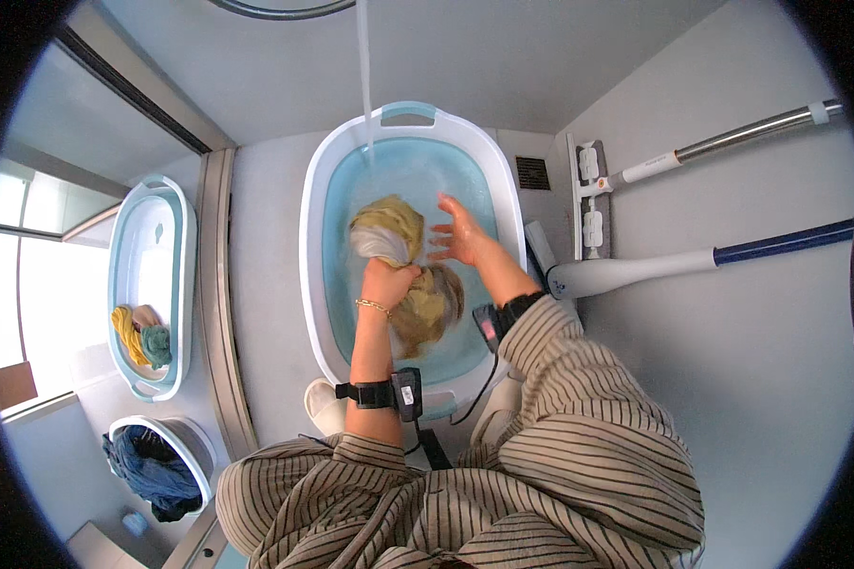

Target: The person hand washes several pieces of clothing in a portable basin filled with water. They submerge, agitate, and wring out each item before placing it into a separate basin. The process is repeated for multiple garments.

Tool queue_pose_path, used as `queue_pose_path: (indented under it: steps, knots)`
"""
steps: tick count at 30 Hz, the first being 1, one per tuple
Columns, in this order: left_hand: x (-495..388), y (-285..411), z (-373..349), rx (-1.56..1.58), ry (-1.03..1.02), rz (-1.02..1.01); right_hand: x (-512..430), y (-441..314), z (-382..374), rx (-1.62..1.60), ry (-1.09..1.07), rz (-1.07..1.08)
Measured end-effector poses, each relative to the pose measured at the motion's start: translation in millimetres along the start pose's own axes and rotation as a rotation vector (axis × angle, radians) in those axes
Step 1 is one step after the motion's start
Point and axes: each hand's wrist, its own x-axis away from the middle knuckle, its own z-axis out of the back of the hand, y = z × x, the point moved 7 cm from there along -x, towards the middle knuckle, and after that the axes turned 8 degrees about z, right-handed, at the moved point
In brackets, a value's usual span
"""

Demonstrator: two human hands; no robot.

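Observation:
A white and blue plastic washtub (314,235) stands on the floor before me, holding some water. My left hand (391,283) grips a bunched yellow and whitish cloth (391,220) around its middle. Its upper bundle rises above the fist, and the lower part hangs blurred toward the tub bottom. To the right of the cloth, my right hand (461,233) is held over the tub with its fingers spread and nothing in them. A stream of water (364,78) falls into the tub's far left part.
Left, beyond a door track (217,284), lie a second tub (185,299) with twisted garments (146,334) and a laundry basket (198,455) of dark clothes. A flat mop (640,171) and a white-and-blue handled tool (633,274) lean at right. A floor drain (532,173) sits beside the tub.

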Motion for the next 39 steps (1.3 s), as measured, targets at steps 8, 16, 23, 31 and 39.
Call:
queue_pose_path:
  steps: [8,16,23,31,39]
  knots:
    - [13,-1,3,-0.781,0.112,-0.233,-9,-10,-33,0.299,-0.174,0.158]
    - [33,-91,-71,0.698,-0.491,0.848,-24,-16,-47,1.357,0.252,0.423]
    - [-55,-113,-76,1.139,-0.235,0.230,102,-18,-63,0.891,0.111,0.740]
    - [-10,-61,-65,1.481,-0.050,0.338,42,-60,-51,0.400,0.214,0.484]
    - [62,43,9,0.600,0.268,0.072,106,-147,-30,-0.122,0.162,0.663]
